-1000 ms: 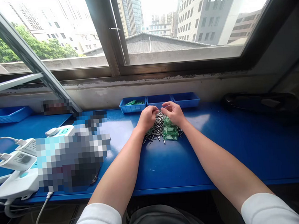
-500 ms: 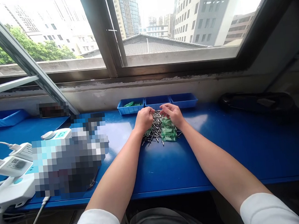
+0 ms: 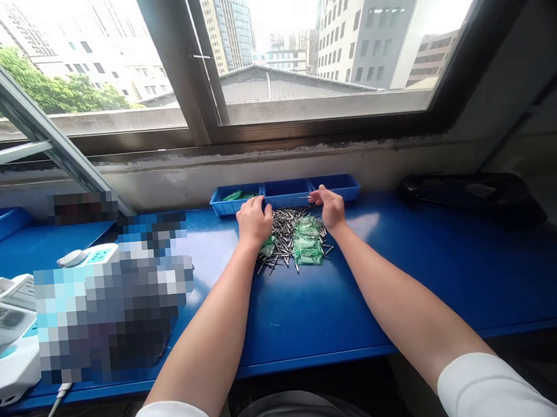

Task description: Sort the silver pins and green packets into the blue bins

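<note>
A pile of small dark and silvery metal rods (image 3: 284,234) lies on the blue table, with green clear packets (image 3: 307,241) on its right side. My left hand (image 3: 254,223) is at the pile's left edge, in front of the left bin; its thumb stands apart from its fingers and nothing shows in it. Right of the pile, my right hand (image 3: 333,208) is raised, thumb and fingertips pinched on a thin silvery rod (image 3: 305,197) that points left. More green packets (image 3: 233,196) lie in the left compartment of the blue bins (image 3: 237,206).
Behind the pile, the row of blue bins stands along the wall under the window. To the left are a white power strip (image 3: 11,364) with plugs and cables, and a blurred-out heap. A black case (image 3: 470,196) lies at the back right.
My hands have moved apart: the left went leftward and its fingers spread, the right rose slightly with the thin rod now showing. The view has shifted a little to the right.
</note>
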